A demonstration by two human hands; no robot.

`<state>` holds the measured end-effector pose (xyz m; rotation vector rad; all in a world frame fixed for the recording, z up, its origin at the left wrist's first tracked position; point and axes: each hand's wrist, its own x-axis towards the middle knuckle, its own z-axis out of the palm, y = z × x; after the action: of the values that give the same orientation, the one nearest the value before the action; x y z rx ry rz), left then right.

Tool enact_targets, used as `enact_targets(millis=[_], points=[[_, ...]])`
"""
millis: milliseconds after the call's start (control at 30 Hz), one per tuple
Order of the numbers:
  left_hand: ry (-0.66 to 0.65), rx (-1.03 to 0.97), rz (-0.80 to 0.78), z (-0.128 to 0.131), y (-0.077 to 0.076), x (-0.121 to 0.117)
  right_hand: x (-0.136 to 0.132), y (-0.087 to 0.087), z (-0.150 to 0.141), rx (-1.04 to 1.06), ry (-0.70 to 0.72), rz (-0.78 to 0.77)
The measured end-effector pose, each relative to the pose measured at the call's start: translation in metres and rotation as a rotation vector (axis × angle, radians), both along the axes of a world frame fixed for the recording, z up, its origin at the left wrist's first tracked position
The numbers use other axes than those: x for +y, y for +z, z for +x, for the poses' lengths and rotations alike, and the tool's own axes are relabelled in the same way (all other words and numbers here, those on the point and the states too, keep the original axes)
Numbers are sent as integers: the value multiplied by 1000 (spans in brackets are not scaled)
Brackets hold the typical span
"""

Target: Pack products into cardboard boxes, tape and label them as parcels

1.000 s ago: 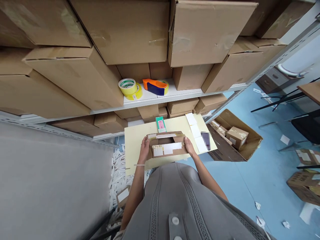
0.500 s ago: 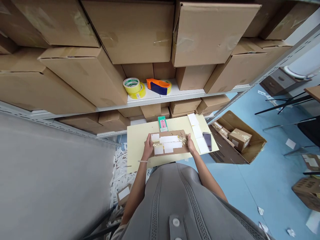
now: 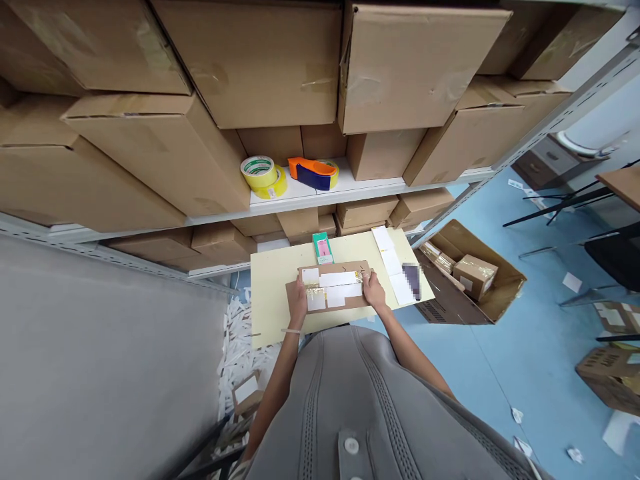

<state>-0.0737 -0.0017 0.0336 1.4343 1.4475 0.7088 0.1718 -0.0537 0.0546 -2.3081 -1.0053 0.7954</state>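
Observation:
A flat cardboard box (image 3: pixel 345 308) with white labels and strips of clear tape lies in front of me over the cream board. My left hand (image 3: pixel 299 301) is closed around its left end, where a brown flap or edge shows beyond the fingers. At the opposite end, my right hand (image 3: pixel 373 291) grips the right edge, fingers over the taped part. Just behind the box is a small green and pink packet (image 3: pixel 323 248). A strip of white labels (image 3: pixel 390 257) runs along the board's right side, beside a dark pixelated object (image 3: pixel 412 279).
Tape rolls (image 3: pixel 260 175) and an orange and blue tape dispenser (image 3: pixel 313 173) sit on the shelf (image 3: pixel 370 193) among large cartons. An open carton (image 3: pixel 480 310) holding small taped boxes stands on the floor at right. Backing-paper scraps (image 3: pixel 237 347) cover the floor at left.
My right hand has moved left onto the box's right end. A brown flap or edge now sticks out past my left hand. The view has shifted slightly.

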Motion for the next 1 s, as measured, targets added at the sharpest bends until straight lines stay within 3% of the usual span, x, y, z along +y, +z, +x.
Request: enact_targets(millis=[100, 233, 500, 767, 1000], points=[[125, 22, -75, 3, 10, -2, 3, 3, -11, -3, -42, -21], [183, 84, -75, -1, 16, -8, 3, 7, -20, -18, -74, -27], [221, 167, -13, -3, 3, -14, 3, 1, -27, -135, -16, -77], [268, 216, 23, 3, -6, 0, 4, -10, -26, -327, 59, 29], [254, 286, 25, 5, -4, 2, 7, -16, -21, -338, 47, 19]])
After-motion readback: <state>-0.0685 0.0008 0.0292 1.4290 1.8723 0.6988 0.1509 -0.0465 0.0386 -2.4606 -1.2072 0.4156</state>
